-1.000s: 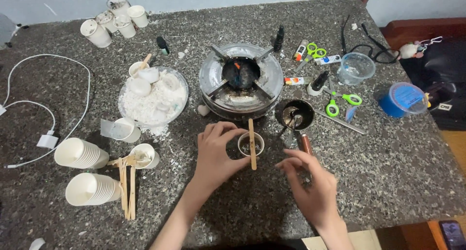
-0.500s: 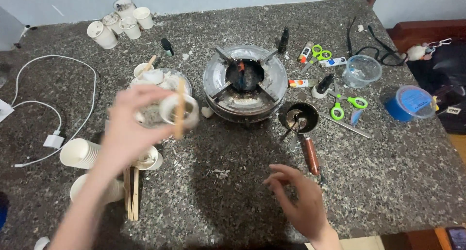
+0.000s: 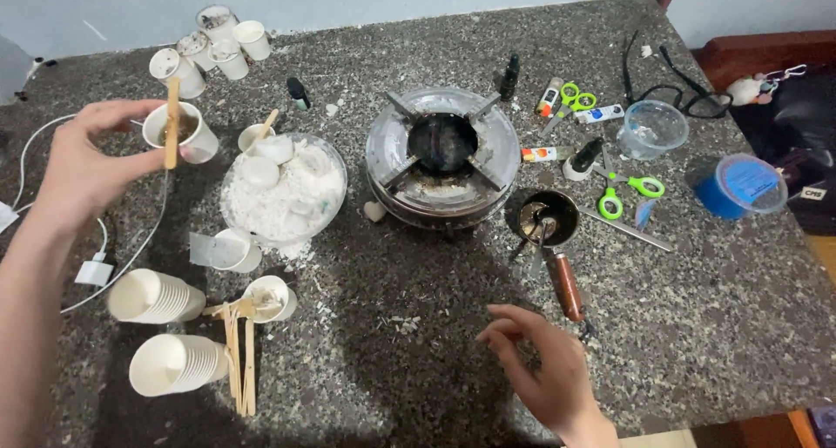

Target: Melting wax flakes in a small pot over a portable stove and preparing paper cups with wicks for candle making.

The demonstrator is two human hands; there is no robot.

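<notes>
Fingers of the left hand (image 3: pixel 83 165) wrap a small white paper cup (image 3: pixel 183 134), far left of the round metal stove (image 3: pixel 442 156) and level with it. A flat wooden stick (image 3: pixel 171 121) lies across the cup's mouth, pinned near the rim, and dark liquid shows inside. Just behind the cup, toward the wall, stands a cluster of similar filled cups (image 3: pixel 213 39). Between the cup and the stove sits a glass bowl (image 3: pixel 283 187) heaped with white flakes, and in front of that bowl lie two stacks of empty paper cups (image 3: pixel 157 326) and a few spare sticks (image 3: pixel 239 357).

As I judge it, carrying the cup well means keeping it level so the liquid stays below the rim, and keeping the stick pressed steady so that it does not slide. Setting it down beside the cluster without knocking the others calls for a slow, straight lowering.

Right of the stove rest a small dark melting pot (image 3: pixel 544 217) with a brown handle, green scissors (image 3: pixel 625 191) and a blue-lidded tub (image 3: pixel 738 185). In front of the pot, the right hand (image 3: pixel 544 370) hovers over the stone tabletop (image 3: pixel 697 309), fingers loosely curled and holding nothing.
</notes>
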